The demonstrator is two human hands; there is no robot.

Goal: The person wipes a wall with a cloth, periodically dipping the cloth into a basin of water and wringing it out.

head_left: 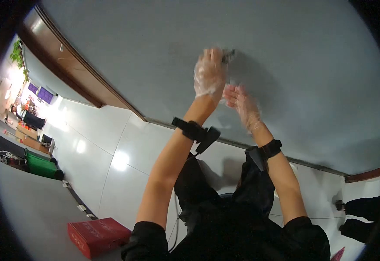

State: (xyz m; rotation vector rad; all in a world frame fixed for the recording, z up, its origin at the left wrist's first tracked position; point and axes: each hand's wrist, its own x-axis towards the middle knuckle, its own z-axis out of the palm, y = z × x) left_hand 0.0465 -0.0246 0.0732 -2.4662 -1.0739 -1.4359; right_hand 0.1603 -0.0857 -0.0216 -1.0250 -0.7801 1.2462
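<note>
My left hand (209, 73), in a clear plastic glove, is raised against a grey wall (155, 52). Its fingers are closed on a small dark object (228, 56) with a ridged, brush-like edge, blurred and mostly hidden by the hand; I cannot tell its exact kind. Lower and to the right is my right hand (243, 104), gloved the same way. Its fingers stretch out toward the wall with nothing visible in them. Black devices are strapped to both forearms.
A brown door frame (74, 56) borders the wall on the left. A red box (97, 236) sits on the pale tiled floor (116, 143) at lower left. Farther left are a green bin (43, 165) and a person (30, 118). Another person's dark-clothed legs (364, 209) show at right.
</note>
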